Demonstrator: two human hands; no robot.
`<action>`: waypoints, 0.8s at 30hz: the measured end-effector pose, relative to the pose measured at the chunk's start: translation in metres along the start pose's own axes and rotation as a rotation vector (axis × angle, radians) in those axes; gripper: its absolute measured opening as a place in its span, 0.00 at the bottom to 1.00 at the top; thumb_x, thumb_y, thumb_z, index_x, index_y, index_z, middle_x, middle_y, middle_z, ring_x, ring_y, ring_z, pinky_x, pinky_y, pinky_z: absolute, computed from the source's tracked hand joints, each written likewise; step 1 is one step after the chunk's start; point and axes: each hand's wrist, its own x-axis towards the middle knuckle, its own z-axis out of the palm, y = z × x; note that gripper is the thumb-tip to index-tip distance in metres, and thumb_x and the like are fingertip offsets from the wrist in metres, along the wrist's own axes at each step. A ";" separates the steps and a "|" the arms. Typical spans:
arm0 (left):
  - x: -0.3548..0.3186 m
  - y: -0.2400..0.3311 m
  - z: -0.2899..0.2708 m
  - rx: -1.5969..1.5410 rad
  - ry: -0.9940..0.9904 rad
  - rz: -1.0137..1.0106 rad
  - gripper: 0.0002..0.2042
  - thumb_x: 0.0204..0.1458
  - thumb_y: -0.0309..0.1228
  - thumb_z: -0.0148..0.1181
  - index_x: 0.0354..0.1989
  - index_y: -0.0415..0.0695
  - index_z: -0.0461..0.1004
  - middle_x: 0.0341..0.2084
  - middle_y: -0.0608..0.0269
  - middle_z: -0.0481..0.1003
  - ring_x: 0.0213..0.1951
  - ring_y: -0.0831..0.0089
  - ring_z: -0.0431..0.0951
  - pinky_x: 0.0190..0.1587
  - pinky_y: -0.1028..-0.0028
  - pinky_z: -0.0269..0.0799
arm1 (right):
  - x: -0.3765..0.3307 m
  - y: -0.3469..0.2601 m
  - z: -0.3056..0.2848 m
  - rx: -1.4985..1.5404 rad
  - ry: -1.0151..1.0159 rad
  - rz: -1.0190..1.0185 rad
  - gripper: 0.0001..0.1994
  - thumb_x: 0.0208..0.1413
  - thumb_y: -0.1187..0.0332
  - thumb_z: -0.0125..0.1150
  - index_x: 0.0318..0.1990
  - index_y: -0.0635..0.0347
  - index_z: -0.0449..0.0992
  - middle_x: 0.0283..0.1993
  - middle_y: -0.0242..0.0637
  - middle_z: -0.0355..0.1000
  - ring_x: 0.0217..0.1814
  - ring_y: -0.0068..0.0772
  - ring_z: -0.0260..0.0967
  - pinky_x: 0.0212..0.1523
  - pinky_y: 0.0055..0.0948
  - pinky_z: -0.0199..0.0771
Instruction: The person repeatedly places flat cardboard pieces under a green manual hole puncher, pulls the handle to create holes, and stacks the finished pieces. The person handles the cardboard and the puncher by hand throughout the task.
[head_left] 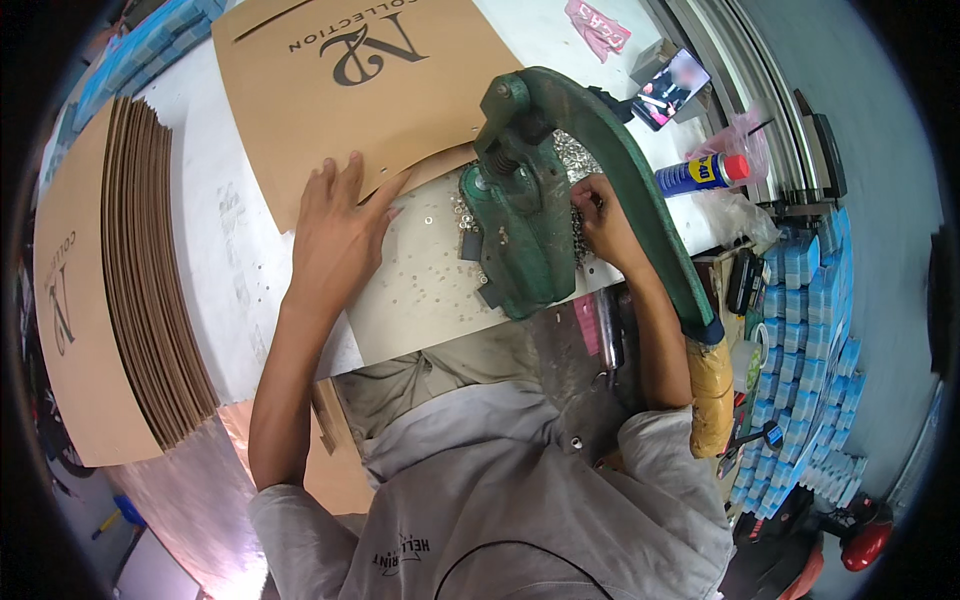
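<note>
My left hand (340, 230) lies with fingers spread on the near edge of a brown paper bag (300, 110) with dark print. The bag's edge is slightly raised beside the index finger and reaches the green hand press (525, 220). To the right of the press, my right hand (610, 230) has curled, pinched fingers beside a heap of small metal eyelets (577, 150). Whatever its fingertips hold is too small to make out. Small ring-shaped pieces (464, 215) lie along the press's left side. The press's long green lever (640, 190) arches over my right forearm.
A thick stack of brown bags (140, 270) stands at the left. On the right are a blue spray can (700, 174) with a red cap, a propped phone (672, 88) and stacked light-blue packs (800, 350). The lever's yellow-wrapped handle (710, 400) hangs near my right elbow.
</note>
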 end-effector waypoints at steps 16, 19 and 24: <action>0.019 0.002 0.021 -0.035 0.104 -0.004 0.35 0.52 0.21 0.55 0.69 0.68 0.70 0.59 0.42 0.75 0.57 0.37 0.74 0.62 0.53 0.71 | 0.022 -0.031 0.008 0.619 -0.043 0.113 0.06 0.60 0.78 0.66 0.44 0.64 0.79 0.42 0.29 0.78 0.42 0.19 0.73 0.44 0.24 0.73; 0.022 -0.001 0.019 -0.038 0.095 0.001 0.35 0.51 0.21 0.56 0.70 0.68 0.69 0.59 0.43 0.75 0.56 0.37 0.75 0.59 0.53 0.74 | 0.032 -0.037 0.015 0.479 -0.094 -0.028 0.10 0.58 0.78 0.68 0.47 0.63 0.80 0.42 0.29 0.79 0.43 0.19 0.74 0.45 0.25 0.74; 0.025 -0.007 0.017 -0.044 0.000 -0.018 0.33 0.47 0.19 0.58 0.64 0.61 0.75 0.61 0.49 0.75 0.58 0.43 0.76 0.56 0.58 0.78 | 0.047 -0.030 0.032 0.175 -0.096 -0.310 0.09 0.58 0.73 0.70 0.45 0.62 0.81 0.41 0.31 0.79 0.42 0.21 0.74 0.44 0.27 0.75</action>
